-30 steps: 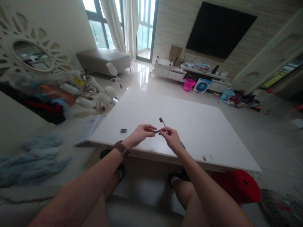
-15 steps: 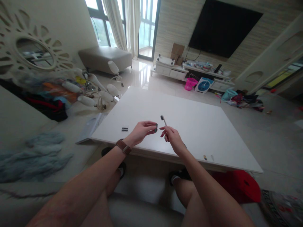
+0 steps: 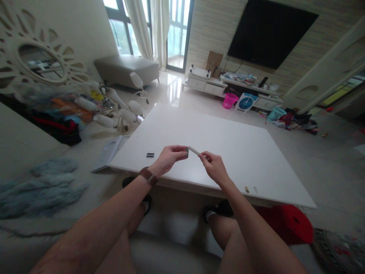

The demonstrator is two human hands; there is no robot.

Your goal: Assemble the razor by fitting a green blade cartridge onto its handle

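Observation:
Over the near edge of a white table point(image 3: 245, 152), my left hand point(image 3: 169, 157) pinches a small dark greenish piece point(image 3: 186, 152) between thumb and fingers. My right hand point(image 3: 213, 167) grips the handle of a pale toothbrush point(image 3: 194, 151). The brush lies nearly level, and its head end meets the small piece at my left fingertips. A brown watch strap point(image 3: 147, 176) sits on my left wrist. A small black object point(image 3: 149, 155) lies on the table to the left of my left hand.
Two tiny bits point(image 3: 250, 189) lie near the table's front edge on the right. A red stool point(image 3: 288, 222) stands under the table's right corner. A chandelier point(image 3: 114, 110) and a booklet point(image 3: 110, 152) lie on the floor at left. A TV stand point(image 3: 228, 89) is beyond.
The toothbrush has swung from upright to nearly level, bringing its head over to the small piece in my left hand. My hands have drawn together again.

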